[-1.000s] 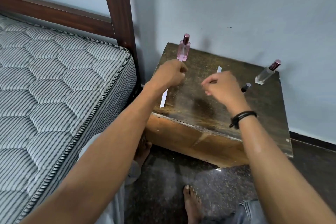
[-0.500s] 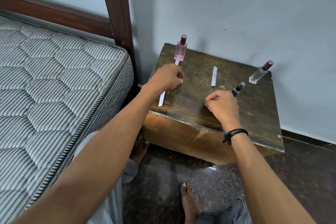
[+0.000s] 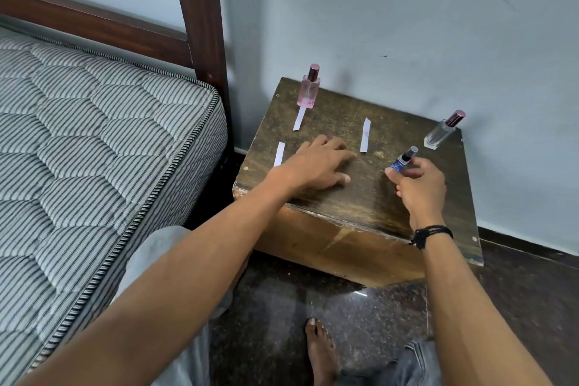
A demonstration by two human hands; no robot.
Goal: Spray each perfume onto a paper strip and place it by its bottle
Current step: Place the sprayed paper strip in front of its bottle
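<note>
1 strip down, touching the foot of the pink bottle: that pairing looks done. 2 loose strips remain, 1 near the left edge, 1 mid-table. Right hand pinching the small blue spray bottle, tilted. Left hand flat on the wooden table, fingers spread, holding nothing. Clear bottle at the far right corner, no strip beside it. Probably 2 perfumes left.

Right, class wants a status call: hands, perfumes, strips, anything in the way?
Left hand flat on table, empty. Right hand gripping small blue bottle. One strip by pink bottle; two strips loose. Nothing blocking.
</note>
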